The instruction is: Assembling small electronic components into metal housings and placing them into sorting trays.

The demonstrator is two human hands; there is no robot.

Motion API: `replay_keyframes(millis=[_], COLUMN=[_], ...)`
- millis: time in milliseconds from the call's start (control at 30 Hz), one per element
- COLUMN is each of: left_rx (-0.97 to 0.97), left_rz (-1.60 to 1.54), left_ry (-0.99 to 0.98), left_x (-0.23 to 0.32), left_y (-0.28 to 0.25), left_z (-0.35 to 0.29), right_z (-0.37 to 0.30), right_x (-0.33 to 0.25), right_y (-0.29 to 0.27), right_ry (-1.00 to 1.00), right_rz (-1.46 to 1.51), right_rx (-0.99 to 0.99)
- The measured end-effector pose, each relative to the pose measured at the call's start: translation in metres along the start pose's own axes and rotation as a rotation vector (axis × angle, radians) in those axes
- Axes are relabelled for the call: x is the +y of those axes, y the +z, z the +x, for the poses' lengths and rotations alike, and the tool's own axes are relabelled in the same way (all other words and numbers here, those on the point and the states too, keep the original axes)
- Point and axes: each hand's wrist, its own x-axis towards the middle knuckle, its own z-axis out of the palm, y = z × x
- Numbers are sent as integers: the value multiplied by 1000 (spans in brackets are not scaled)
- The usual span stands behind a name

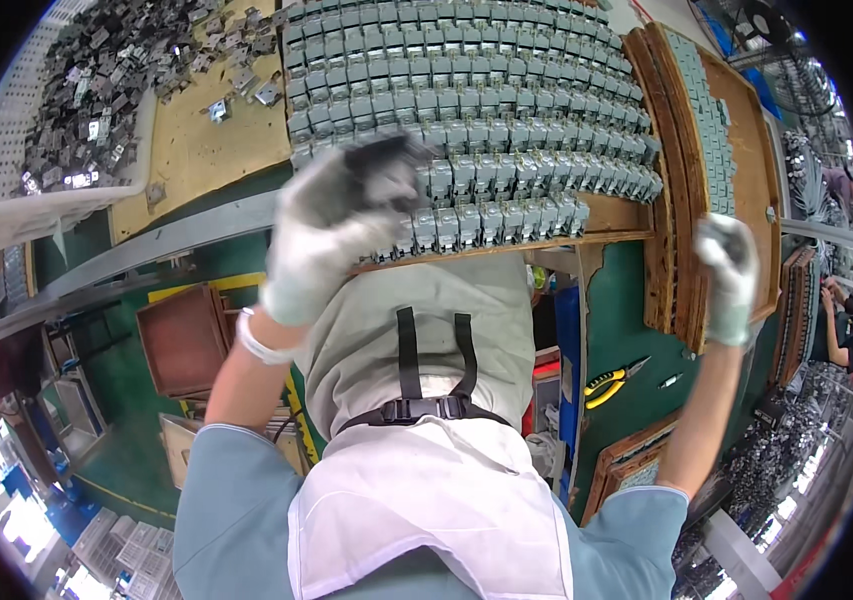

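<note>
My left hand (pixel 331 215), in a white glove with dark finger parts, is over the near left of a wooden tray (pixel 618 213). Motion smears its fingers, and a greyish patch between them cannot be made out. Rows of small grey box-shaped parts with metal fittings (pixel 476 105) fill most of that tray. At the right, my gloved right hand (pixel 728 268) is at the near edge of another wooden tray (pixel 749 115), which holds more grey parts (pixel 711 130). Its fingers are curled closed; whatever they may hold is hidden.
A white perforated bin (pixel 66 215) of small metal pieces (pixel 96 90) stands at the far left, with loose pieces on a yellowish board (pixel 186 160). Yellow-handled pliers (pixel 606 385) lie on a green surface below right. Brown trays (pixel 181 340) are lower left. A person's arm (pixel 831 320) shows far right.
</note>
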Motion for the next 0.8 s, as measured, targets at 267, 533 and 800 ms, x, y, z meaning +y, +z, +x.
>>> replay_keyframes(millis=[267,533,800], left_rx=[-83,78,-74], left_rz=[-535,-38,276], left_ry=[-242,-126,-136], left_x=[-73,-82,-67], left_y=[46,61,53], left_z=[4,-1,-2], right_z=[-29,-26,-34], right_x=[-13,-6,-3], right_y=[162,164,166], right_ry=[309,1,-57], right_rz=[668,237,17], right_rx=[-370,-383,-424])
